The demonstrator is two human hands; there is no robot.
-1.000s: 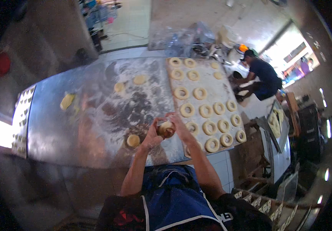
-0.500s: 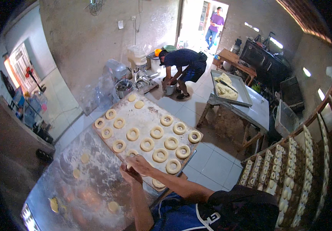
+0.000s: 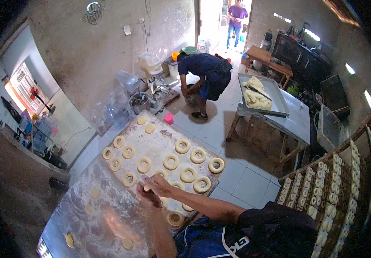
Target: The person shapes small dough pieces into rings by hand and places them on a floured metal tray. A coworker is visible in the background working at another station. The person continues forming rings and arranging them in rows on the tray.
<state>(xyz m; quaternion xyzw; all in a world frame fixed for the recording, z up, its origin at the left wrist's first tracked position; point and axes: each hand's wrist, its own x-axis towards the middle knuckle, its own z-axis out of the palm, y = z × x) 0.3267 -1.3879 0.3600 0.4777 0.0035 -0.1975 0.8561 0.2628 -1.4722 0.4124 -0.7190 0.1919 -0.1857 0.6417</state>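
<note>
My right hand [image 3: 158, 185] and my left hand [image 3: 148, 197] meet above the near edge of a floured wooden board [image 3: 159, 137]. Both are closed around a small pale piece of dough [image 3: 147, 188], mostly hidden by the fingers. Several dough rings lie spread over the board, among them one ring [image 3: 143, 165] just beyond my hands and another ring [image 3: 176, 218] under my right forearm. Two flat dough rounds [image 3: 150, 128] without holes rest at its far left corner. The board sits on a flour-dusted metal table [image 3: 86, 210].
Small dough pieces [image 3: 95, 192] lie on the metal table. Racks with trays of dough rings [image 3: 318, 185] stand at right. A second table [image 3: 297, 114] bears a tray of dough [image 3: 258, 96]. Mixers [image 3: 151, 71] line the wall. A co-worker [image 3: 204, 73] bends over a bucket; another person [image 3: 237, 21] stands at the doorway.
My view has shifted a little. My hands stay together over the board, slightly further right in view. A pink container now shows beyond the board. The co-worker still bends over the bucket.
</note>
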